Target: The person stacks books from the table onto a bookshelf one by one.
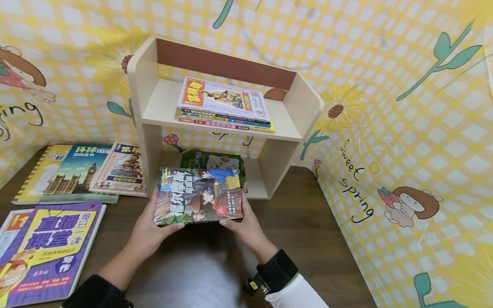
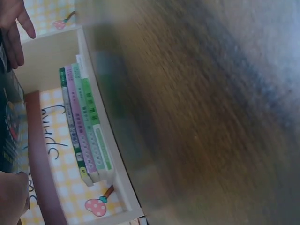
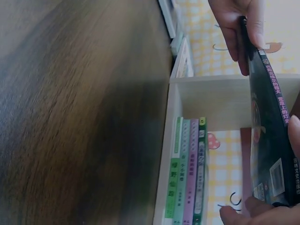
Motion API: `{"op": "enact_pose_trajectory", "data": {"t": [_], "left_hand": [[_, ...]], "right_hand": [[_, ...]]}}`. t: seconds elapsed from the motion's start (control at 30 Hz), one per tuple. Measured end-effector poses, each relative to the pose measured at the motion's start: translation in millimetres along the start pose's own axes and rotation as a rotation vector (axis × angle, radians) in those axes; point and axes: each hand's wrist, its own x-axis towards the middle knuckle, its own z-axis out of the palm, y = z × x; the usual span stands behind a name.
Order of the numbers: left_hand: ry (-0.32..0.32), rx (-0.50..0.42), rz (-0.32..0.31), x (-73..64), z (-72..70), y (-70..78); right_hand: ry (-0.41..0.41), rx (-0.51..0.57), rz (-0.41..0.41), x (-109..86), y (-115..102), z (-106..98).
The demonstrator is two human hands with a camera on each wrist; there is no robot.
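Note:
Both hands hold a comic-style book (image 1: 200, 194) with a colourful cover, level in front of the lower shelf. My left hand (image 1: 148, 222) grips its left edge, thumb on the near edge. My right hand (image 1: 246, 224) grips the right edge, its thumb also at the near edge. In the right wrist view the book's dark back cover (image 3: 269, 140) and thin spine show. Behind and partly hidden by it, a green-covered book (image 1: 212, 161) tops a flat stack of several books (image 2: 84, 122) on the lower shelf. The fingers under the book are hidden in the head view.
A two-tier wooden bookshelf (image 1: 140, 85) stands against a checked cloth (image 1: 385, 107). Its upper shelf bears a stack of several books (image 1: 225, 102). Left of it lie overlapping books (image 1: 77, 171), with a purple book (image 1: 54, 252) nearer, all on the dark wooden table (image 1: 323, 256).

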Motion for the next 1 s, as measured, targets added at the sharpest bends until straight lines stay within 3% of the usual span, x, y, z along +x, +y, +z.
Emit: {"op": "enact_pose_trajectory", "data": {"t": [0.17, 0.53, 0.77, 0.87, 1.0], "left_hand": [[-0.039, 0.032, -0.023, 13.6, 3.0, -5.4], [-0.117, 0.063, -0.07, 37.7, 7.1, -26.1], [-0.139, 0.069, -0.043, 50.3, 15.1, -37.5], [-0.152, 0.095, -0.02, 55.8, 18.5, -40.3], [-0.15, 0.147, 0.021, 65.2, 22.4, -39.8]], "right_hand": [[0.043, -0.071, 0.028, 11.5, 10.2, -1.6], [0.031, -0.028, 0.069, 33.0, 34.8, -0.3], [0.062, -0.014, 0.056, 37.6, 48.2, -2.2], [0.12, -0.067, 0.064, 38.6, 52.2, -1.9], [0.214, -0.252, 0.077, 41.6, 54.4, -0.3]]}}
